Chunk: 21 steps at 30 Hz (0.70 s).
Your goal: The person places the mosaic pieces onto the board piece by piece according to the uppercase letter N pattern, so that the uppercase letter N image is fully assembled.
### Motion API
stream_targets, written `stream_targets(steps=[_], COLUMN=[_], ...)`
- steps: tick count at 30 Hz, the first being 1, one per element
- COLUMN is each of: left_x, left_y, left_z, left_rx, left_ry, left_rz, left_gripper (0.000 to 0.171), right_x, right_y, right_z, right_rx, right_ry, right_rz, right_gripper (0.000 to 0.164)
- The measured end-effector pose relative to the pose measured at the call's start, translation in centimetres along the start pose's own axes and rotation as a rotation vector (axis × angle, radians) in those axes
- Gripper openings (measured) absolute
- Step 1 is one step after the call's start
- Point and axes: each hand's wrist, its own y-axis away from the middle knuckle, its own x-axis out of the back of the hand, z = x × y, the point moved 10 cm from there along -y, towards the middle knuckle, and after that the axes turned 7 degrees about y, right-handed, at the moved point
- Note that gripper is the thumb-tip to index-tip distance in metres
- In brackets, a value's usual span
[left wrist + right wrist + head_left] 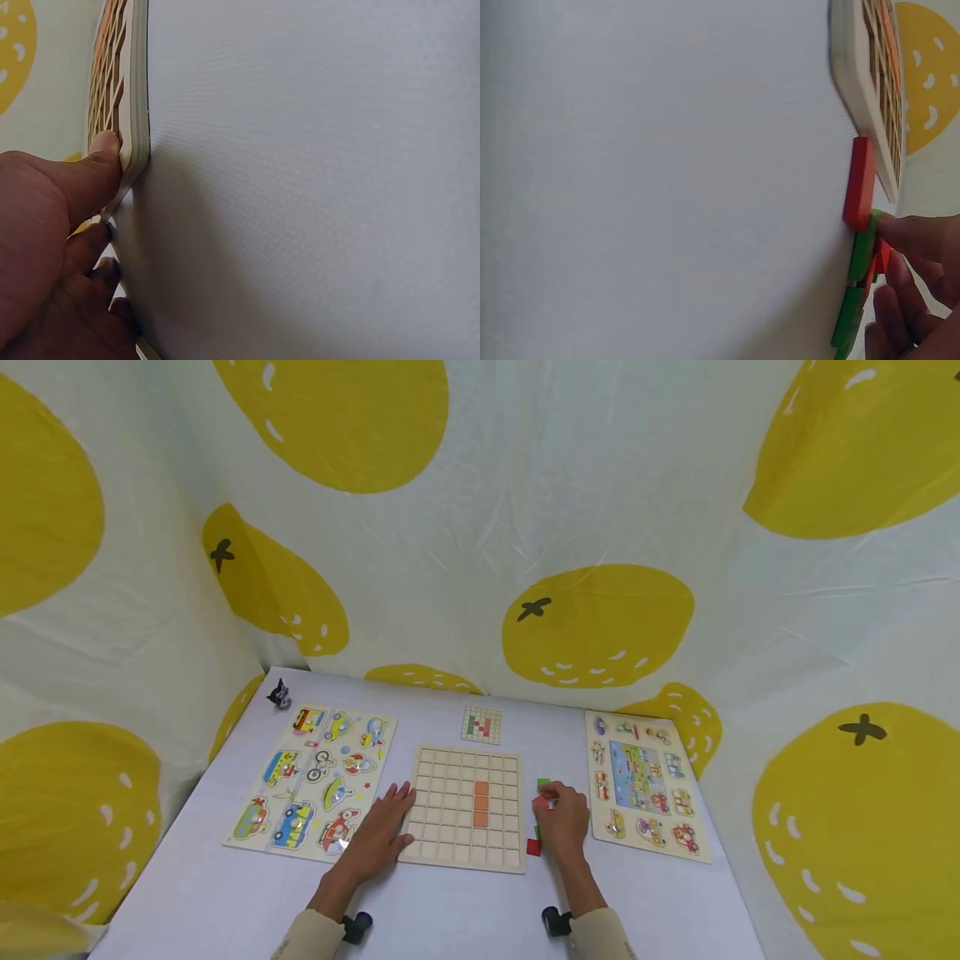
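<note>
A square wooden grid board [442,847] lies on the table with orange tiles [481,804] in one column. My left hand [378,831] rests at its left edge with fingers spread; in the left wrist view the thumb [105,142] touches the board's rim. To the board's right, my right hand [564,821] pinches a red tile [883,256] between thumb and fingers. Around it lie a green tile [543,783], a red tile [533,847] and further green tiles [847,316], partly covered by the hand.
A small pattern card [482,725] with coloured squares lies behind the board. Knob puzzle boards with vehicle pictures stand left [255,843] and right [693,847]. A small dark figurine [280,694] sits at the back left corner. A lemon-print curtain [480,552] surrounds the table.
</note>
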Motion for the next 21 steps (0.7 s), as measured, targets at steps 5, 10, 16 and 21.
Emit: stream_targets(steps=[5,10,16,21], left_x=[-0.1,-0.4,-0.5,-0.5], left_y=[-0.1,-0.2,-0.3,-0.3], left_z=[-0.1,-0.4,-0.7,-0.8], left_rx=[-0.001,0.01,0.013,0.014], left_ry=[0.003,-0.001,-0.009,-0.008], left_rz=[-0.005,-0.012,-0.017,-0.015], left_gripper=[0.078,0.079,0.079,0.08], right_x=[-0.1,-0.1,0.4,0.9], right_y=[-0.2,-0.1,0.7,1.9], right_z=[-0.3,-0.4,-1.0,-2.1], right_rx=[-0.002,0.008,0.006,0.012], right_ry=[0.015,0.013,-0.03,-0.057], right_rz=[-0.044,-0.051,-0.034,0.005], right_gripper=[0.027,0.02,0.013,0.012])
